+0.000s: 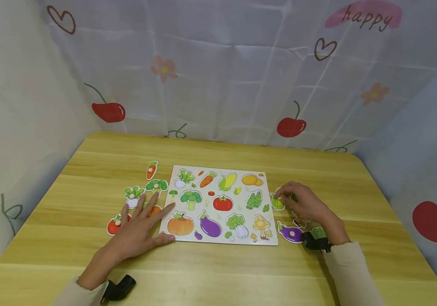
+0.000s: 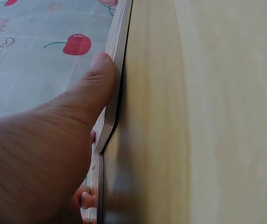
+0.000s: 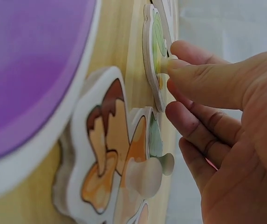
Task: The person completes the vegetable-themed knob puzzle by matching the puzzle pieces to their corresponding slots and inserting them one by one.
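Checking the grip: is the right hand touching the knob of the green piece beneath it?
Touching: the right wrist view shows the right hand pinching the knob in its fingertips.

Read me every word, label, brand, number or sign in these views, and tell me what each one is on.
"happy": dark handwriting over a pink patch on the backdrop, top right in the head view; it shows again, small and turned, in the left wrist view.
No other text is readable: I see no words or numbers on the board, the loose pieces or the black wrist devices.
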The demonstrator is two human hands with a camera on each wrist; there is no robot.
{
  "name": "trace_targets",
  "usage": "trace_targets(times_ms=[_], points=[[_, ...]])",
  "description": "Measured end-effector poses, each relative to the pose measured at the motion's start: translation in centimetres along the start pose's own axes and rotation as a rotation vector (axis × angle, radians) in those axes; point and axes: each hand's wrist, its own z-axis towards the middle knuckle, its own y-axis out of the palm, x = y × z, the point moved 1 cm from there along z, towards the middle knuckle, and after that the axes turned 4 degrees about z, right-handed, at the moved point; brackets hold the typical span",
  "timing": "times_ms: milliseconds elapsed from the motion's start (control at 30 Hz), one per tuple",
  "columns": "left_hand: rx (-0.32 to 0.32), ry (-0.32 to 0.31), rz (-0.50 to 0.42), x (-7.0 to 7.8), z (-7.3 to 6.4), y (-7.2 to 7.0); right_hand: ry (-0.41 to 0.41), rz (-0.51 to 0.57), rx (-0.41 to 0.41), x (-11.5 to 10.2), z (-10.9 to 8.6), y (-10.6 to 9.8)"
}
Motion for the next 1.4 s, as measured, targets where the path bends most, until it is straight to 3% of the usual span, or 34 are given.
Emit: trace_targets(times_ms=[500, 800, 1100, 1400], points=[[0.009, 0.015, 0.011, -0.2, 0.3, 0.3, 0.071, -0.002, -0.006, 0.4, 0.0, 0.6], [0.015, 0.006, 0.003, -0.2, 0.3, 0.5, 0.026, -0.003, 0.015, 0.1, 0.1, 0.1], [0.02, 0.009, 0.001, -0.1, 0.0, 0.5, 0.052, -0.02, 0.017, 0.1, 0.1, -0.1], [0.03, 0.01, -0.007, -0.3, 0.1, 0.5, -0.001, -0.041, 0.015, -0.7, 1.5, -1.4]])
